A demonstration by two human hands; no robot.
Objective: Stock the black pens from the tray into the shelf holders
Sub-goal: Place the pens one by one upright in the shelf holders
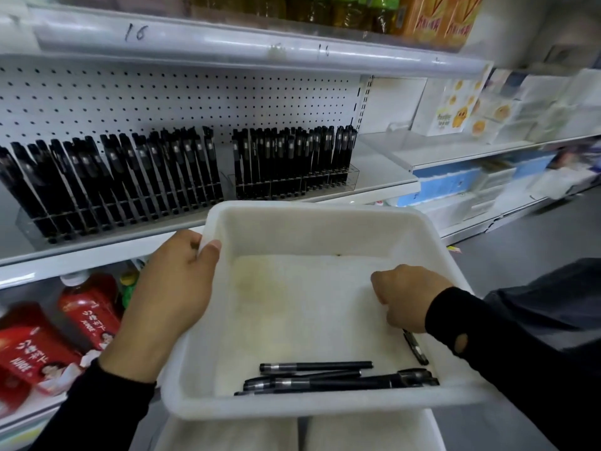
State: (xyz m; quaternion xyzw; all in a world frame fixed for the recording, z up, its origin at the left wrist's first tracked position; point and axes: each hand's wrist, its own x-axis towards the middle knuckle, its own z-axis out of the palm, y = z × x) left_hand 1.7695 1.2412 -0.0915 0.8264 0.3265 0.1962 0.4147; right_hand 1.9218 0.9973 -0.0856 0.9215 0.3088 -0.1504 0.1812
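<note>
Picking a pen, with the tray held up to the shelf.

The right hand [408, 297] curls down around one black pen [416, 348] by the right wall of the tray [325, 213], apparently to lift it. The left hand [175, 281] grips the far left rim, thumb over the edge, holding the tray level. A few pens [325, 379] lie along its near wall. The holders [292, 187] on the shelf [374, 190] behind look almost full.

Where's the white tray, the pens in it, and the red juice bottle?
white tray [325, 208], head view, on its far rim.
pens [317, 366], head view, on the top pen's barrel.
red juice bottle [87, 307], head view, on its label.
</note>
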